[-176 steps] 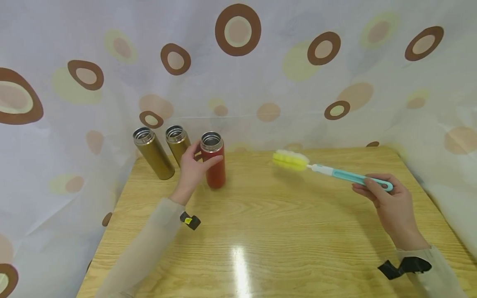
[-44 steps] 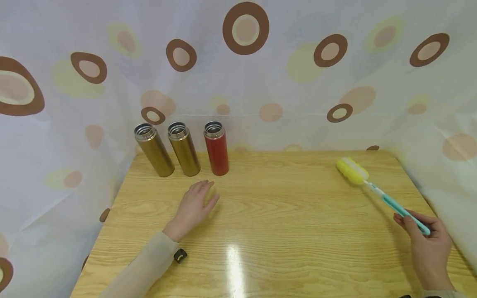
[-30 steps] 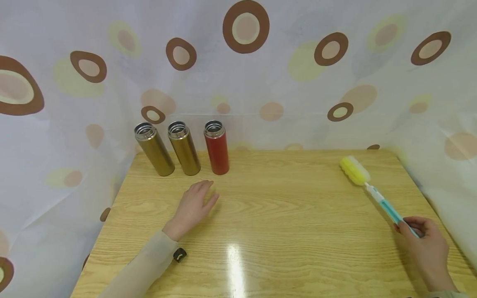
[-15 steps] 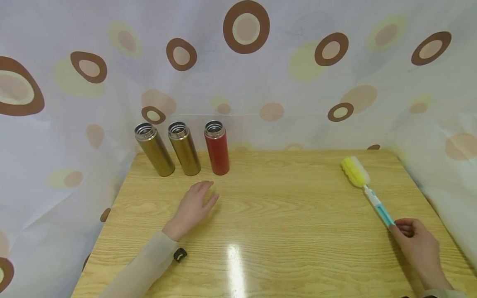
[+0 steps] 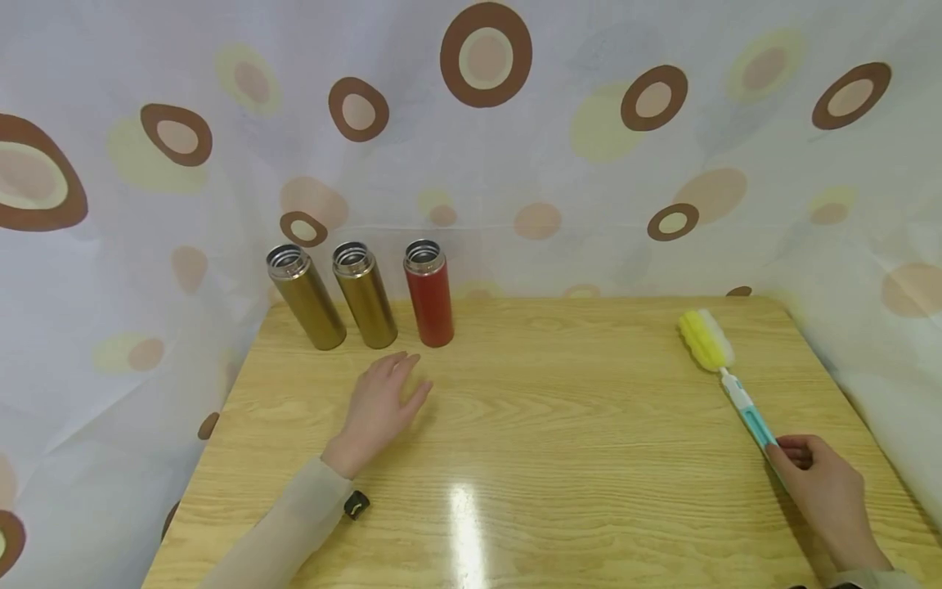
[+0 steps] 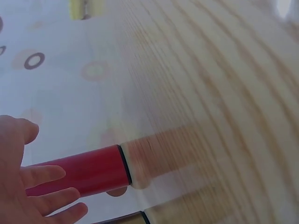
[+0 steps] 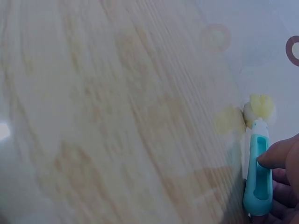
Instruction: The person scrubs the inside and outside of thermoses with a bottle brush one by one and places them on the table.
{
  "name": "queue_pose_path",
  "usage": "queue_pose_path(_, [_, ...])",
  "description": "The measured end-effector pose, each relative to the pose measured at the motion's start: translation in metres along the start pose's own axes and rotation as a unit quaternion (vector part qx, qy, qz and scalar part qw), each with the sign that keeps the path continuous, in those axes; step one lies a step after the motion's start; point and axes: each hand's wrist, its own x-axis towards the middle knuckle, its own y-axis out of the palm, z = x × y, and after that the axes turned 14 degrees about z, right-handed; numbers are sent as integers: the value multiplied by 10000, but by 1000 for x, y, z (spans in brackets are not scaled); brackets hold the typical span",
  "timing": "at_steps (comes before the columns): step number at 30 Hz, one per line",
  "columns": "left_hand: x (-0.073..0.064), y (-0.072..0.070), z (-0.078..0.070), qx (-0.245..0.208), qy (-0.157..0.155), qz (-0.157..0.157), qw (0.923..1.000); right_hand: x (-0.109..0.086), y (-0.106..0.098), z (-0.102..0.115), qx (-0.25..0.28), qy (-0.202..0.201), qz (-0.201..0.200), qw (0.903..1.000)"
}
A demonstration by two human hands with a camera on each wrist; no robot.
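Note:
My right hand (image 5: 826, 489) pinches the teal handle of a bottle brush (image 5: 755, 425) at the right of the table. Its yellow and white sponge head (image 5: 706, 339) points away from me. In the right wrist view the thumb presses on the slotted handle (image 7: 258, 182). My left hand (image 5: 377, 409) hovers or rests near the table with relaxed fingers, holding nothing. Just beyond it stands a red thermos bottle (image 5: 430, 303), upright and lidless. To its left are two gold thermos bottles, a nearer one (image 5: 368, 303) and a leftmost one (image 5: 309, 303), also lidless.
The wooden table (image 5: 559, 458) has a bright light reflection near its front. A white curtain (image 5: 545, 147) with brown and yellow circles stands behind it and along both sides. The bottles stand close to the table's back left corner.
Some seconds ago my left hand held the red bottle; now the bottle stands released beside the gold ones. The brush has moved right, and lately its handle has swung left with my right hand.

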Motion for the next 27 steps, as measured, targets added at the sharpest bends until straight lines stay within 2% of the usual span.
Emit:
queue_pose_path(5, [-3, 0, 2, 444, -128, -22, 9989, 0, 2, -4, -140, -30, 43, 9999])
queue_pose_path(10, [-3, -5, 2, 664, -263, 44, 9974, 2, 3, -4, -173, -142, -71, 9997])
queue_pose_path(18, [-2, -12, 2, 718, -492, 92, 9962, 8, -2, -2, -60, -383, -96, 9992])
queue_pose_path(27, [-1, -11, 4, 606, -515, 102, 9968, 11, -9, -1, -144, -441, -156, 9988])
